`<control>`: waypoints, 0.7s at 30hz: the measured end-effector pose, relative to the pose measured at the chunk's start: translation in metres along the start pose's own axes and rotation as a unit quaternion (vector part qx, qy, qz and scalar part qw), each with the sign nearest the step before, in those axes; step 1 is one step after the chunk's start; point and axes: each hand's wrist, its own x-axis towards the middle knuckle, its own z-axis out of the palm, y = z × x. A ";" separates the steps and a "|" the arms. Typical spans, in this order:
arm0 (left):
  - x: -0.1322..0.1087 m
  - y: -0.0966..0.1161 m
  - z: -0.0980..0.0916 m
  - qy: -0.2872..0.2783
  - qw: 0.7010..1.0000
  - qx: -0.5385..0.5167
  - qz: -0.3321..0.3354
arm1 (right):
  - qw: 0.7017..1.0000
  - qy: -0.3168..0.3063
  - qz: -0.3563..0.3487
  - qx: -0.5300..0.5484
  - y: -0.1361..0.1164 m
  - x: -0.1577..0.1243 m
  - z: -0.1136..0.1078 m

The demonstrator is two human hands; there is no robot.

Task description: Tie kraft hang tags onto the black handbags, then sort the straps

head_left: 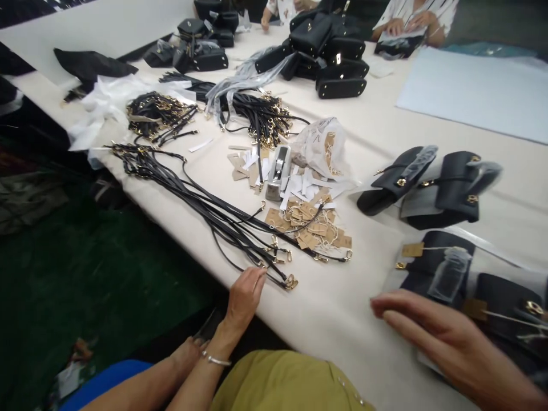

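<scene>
My left hand [246, 292], with a bracelet at its wrist, is at the table's near edge. Its fingers are closed at the ends of a bundle of long black straps [205, 208] with gold clasps, seemingly pinching one strap. Over on the right, my right hand [432, 325] is slightly blurred, fingers stretched out and nothing in them. It hovers by a black handbag [422, 274] with plastic-wrapped hardware and a brown paper tag [412, 249]. Another tagged black bag [505, 291] lies partly hidden behind this hand. Brown tags with white strings [317, 225] lie heaped beyond the straps.
Two more black bags [454, 188] stand at the right. A stapler-like box [278, 174], a plastic bag [321, 148] and strap piles [265, 117] occupy the middle. Stacked bags [329, 57] stand farther back. Co-workers' hands [406, 25] work across the table; another bare limb [171, 365] shows lower left.
</scene>
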 end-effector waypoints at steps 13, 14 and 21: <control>0.181 -0.008 0.038 -0.037 0.987 0.073 -0.137 | 0.992 -0.080 0.053 -0.079 0.035 -0.042 0.068; 0.187 -0.010 0.039 -0.054 0.985 0.074 -0.149 | 0.992 -0.075 0.058 -0.079 0.039 -0.044 0.068; 0.196 -0.022 0.028 -0.094 0.983 0.038 -0.155 | 0.993 -0.021 0.099 -0.055 0.041 -0.045 0.078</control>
